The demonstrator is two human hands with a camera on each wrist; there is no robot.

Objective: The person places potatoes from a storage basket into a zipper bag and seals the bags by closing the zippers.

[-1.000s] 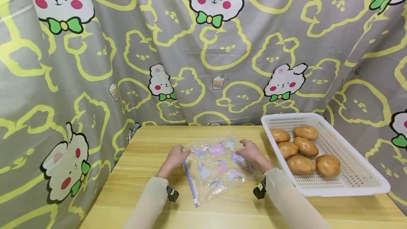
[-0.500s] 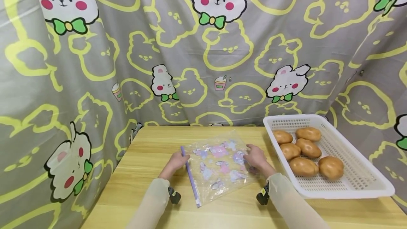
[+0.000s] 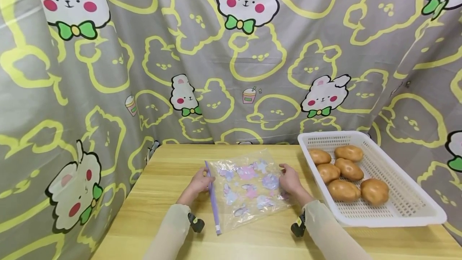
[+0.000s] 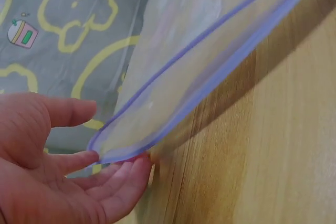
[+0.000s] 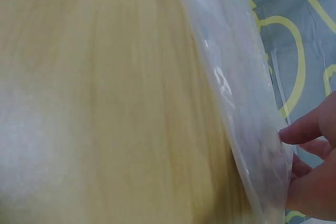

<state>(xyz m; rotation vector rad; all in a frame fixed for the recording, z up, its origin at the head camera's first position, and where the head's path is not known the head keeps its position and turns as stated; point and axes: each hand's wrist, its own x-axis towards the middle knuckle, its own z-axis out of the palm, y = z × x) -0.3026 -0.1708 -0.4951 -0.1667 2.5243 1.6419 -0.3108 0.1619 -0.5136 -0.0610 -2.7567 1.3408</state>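
A clear zip bag [image 3: 249, 191] with pink and blue cartoon prints lies between the two hands, with a purple zip edge [image 4: 226, 85] along its left end. In the left wrist view the two purple strips stand apart, leaving a gap at the bag's mouth. My left hand [image 3: 200, 181] touches the far corner of that mouth; its thumb [image 4: 73, 113] is clear of the plastic and the other fingers reach to the corner and beneath it. At the opposite end, my right hand [image 3: 290, 180] holds the bag's edge, thumb on the plastic, fingers partly hidden behind it.
A white perforated basket [image 3: 404, 179] stands at the right of the wooden table [image 3: 173, 159], holding several brown potatoes [image 3: 343, 190]. A grey patterned curtain [image 3: 216, 63] hangs behind and along both sides. Each wrist carries a small black camera.
The left fingers have shifted on the purple zip edge, whose near end has swung slightly left. My right hand has moved in onto the bag's right end. The basket stays put.
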